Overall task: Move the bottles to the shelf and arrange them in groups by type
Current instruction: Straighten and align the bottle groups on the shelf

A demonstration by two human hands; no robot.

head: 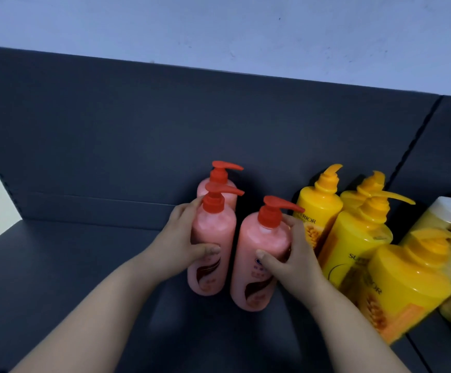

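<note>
Left pink bottle [216, 232], red-pumped and upright, stands near the middle of the dark shelf [71, 265], in front of the dark back panel [165, 117]. The left hand [184, 238] holds it from its left side: the thumb lies across the front above the label and the fingers curl round behind the shoulder. Directly behind it stands a rear pink bottle [219, 173] of the same kind (whether the two touch cannot be told). Just beside the left one, with a narrow gap between, is the right pink bottle [256, 251], also upright on the shelf. The right hand [291, 254] grips this one from its right side, thumb pressed on the front and fingers wrapped round the body just below the pump. Further right, four yellow bottles [353, 238] with orange pump tops crowd close together, the nearest of them blurred. At the far right edge sit pale bottles with white caps [444, 211], partly cut off by the frame.
</note>
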